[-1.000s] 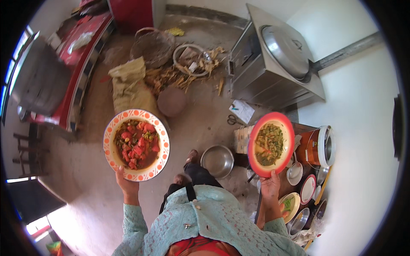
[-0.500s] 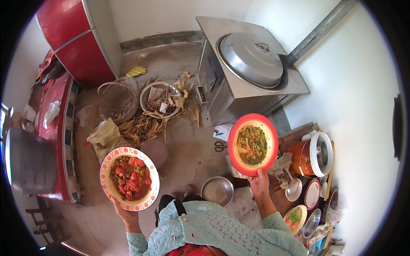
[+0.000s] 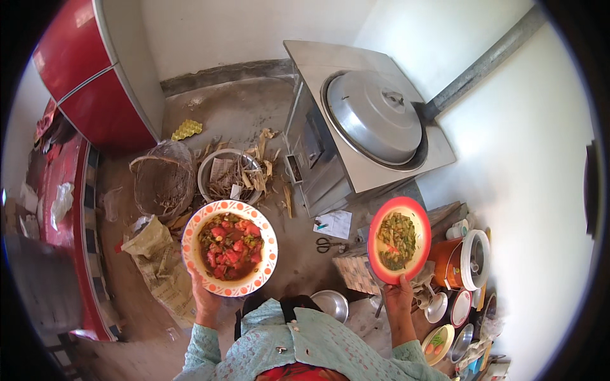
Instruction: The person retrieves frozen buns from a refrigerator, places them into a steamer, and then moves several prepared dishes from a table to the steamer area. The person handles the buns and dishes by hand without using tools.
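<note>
My left hand (image 3: 206, 298) grips the lower left rim of a white bowl with orange dots (image 3: 271, 246), its thumb at the edge. Chunks of tomato with green bits (image 3: 230, 247) lie in reddish sauce inside it. To the right, my right hand (image 3: 398, 298) is closed on the near rim of a red-edged bowl (image 3: 427, 238) with a pale inside. Cut green vegetables (image 3: 396, 241) fill its middle. Both bowls are held up over the floor, apart from each other. The fingers underneath the bowls are mostly hidden.
A metal stove (image 3: 356, 171) with a large domed lid (image 3: 375, 114) stands ahead right. Left of it are a wicker basket (image 3: 162, 184) and a basin of dry husks (image 3: 204, 174). An orange bucket (image 3: 447, 260), dishes and pans crowd the right wall. A red table (image 3: 67, 190) stands left.
The dotted bowl in my left hand has moved right and up in view. The red-edged bowl in my right hand has shifted right and down. The surroundings have shifted slightly too.
</note>
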The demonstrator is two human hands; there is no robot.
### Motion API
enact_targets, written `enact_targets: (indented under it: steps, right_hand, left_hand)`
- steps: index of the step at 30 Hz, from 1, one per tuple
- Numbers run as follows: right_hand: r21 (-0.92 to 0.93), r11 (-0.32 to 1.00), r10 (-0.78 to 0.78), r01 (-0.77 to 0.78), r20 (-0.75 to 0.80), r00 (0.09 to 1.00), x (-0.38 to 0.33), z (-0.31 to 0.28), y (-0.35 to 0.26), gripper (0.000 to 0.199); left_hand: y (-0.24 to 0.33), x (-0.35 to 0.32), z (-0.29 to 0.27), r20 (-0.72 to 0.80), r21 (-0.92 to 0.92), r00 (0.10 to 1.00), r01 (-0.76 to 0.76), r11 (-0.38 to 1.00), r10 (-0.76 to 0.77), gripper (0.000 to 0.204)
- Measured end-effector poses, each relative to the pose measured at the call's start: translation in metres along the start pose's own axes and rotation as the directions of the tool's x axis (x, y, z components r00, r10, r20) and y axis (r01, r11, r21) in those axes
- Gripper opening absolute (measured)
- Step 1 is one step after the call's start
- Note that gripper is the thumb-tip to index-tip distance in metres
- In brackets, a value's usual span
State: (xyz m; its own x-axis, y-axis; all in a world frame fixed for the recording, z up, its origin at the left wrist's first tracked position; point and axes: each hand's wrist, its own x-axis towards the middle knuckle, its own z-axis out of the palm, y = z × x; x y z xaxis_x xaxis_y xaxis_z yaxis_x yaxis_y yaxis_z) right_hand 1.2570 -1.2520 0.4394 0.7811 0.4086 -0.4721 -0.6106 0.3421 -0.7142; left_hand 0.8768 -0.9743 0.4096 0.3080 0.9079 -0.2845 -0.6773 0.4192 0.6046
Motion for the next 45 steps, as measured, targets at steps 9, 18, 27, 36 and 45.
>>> enact_targets:
  steps: [9,18,27,36,45]
  right_hand:
    - [0.004,0.993,-0.114,0.115,-0.077,0.99,0.08,0.019,-0.009,0.017]
    - [0.02,0.993,-0.118,0.119,-0.042,0.992,0.207,0.058,-0.056,0.019]
    - [0.037,0.982,-0.177,0.184,-0.145,0.973,0.28,0.098,-0.091,0.021]
    - [0.031,0.941,-0.314,0.338,-0.304,0.9,0.337,0.161,-0.092,0.022]
    - [-0.002,0.899,-0.396,0.438,-0.431,0.811,0.382,0.157,-0.067,0.016]
  left_hand:
    - [-0.035,0.133,0.102,0.031,0.071,0.995,0.094,0.993,-0.097,0.056]
    - [-0.074,0.22,0.212,0.05,0.157,0.995,0.078,0.984,-0.087,0.055]
    - [-0.112,0.329,0.261,-0.021,0.213,0.988,0.153,0.965,-0.152,0.054]
    - [-0.121,0.485,0.268,0.067,0.339,0.981,0.148,0.929,-0.18,0.052]
    - [-0.139,0.585,0.222,0.057,0.3,0.955,0.262,0.917,-0.291,0.057]
